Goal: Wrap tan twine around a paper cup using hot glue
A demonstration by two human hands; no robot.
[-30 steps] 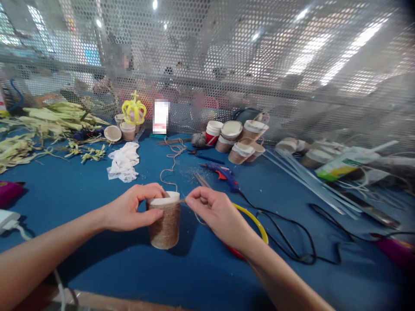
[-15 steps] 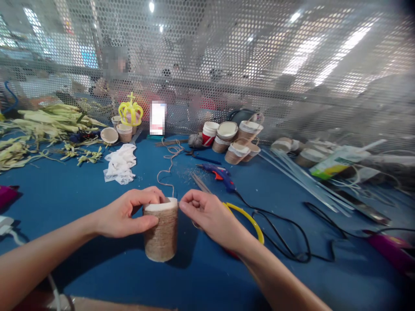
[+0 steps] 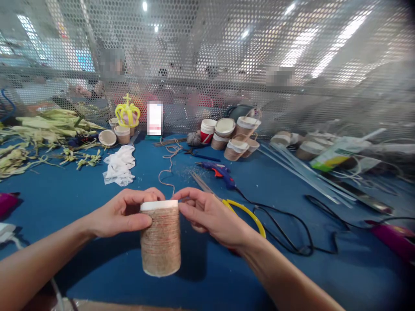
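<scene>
A paper cup wrapped in brown twine (image 3: 161, 239) is held just above the blue table (image 3: 97, 268) in front of me. My left hand (image 3: 121, 212) grips its upper left side near the white rim, fingers curled around it. My right hand (image 3: 207, 214) is closed at the cup's upper right edge, pinching the twine against the rim. A loose length of twine (image 3: 168, 166) runs from the cup's top away across the table toward the back.
Yellow-handled scissors (image 3: 241, 211) lie right of my right hand, with a blue glue gun (image 3: 220, 170) and its black cord (image 3: 292, 235) beyond. Stacked paper cups (image 3: 230, 136), a yellow crown (image 3: 127, 113), white cloth (image 3: 119, 166), dried leaves (image 3: 39, 134) and clear sticks (image 3: 298, 168) sit further back before a perforated screen.
The cup has been raised toward me and tipped, so its wrapped side now fills more of the view. My right hand moved in from the right to touch the rim.
</scene>
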